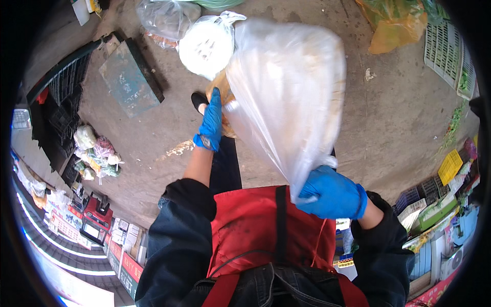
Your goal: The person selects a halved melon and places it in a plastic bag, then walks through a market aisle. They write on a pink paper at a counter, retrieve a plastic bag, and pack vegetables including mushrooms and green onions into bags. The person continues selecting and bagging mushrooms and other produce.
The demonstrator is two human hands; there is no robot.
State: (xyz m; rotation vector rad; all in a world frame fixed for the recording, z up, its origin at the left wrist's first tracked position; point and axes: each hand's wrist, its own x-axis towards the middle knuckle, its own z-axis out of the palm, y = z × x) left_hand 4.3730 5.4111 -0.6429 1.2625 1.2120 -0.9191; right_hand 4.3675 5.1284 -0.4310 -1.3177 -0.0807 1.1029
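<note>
My right hand (330, 193), in a blue glove, is closed on the gathered neck of a large translucent plastic bag (287, 88) in front of my red apron. The bag is full and blurred, and its pale tan contents cannot be made out. My left hand (211, 122), also in a blue glove, lies flat with its fingers up against a smaller bag with orange-brown contents (222, 86). Whether it grips that bag is unclear. Beyond it stands a tied white plastic bag (207, 46), touching the large one.
A worn green board (128, 80) lies on the concrete floor at the left, near several tied produce bags (96, 151). A clear bag (168, 19) stands at the top. White crates (445, 53) and an orange bag (399, 30) are at the upper right.
</note>
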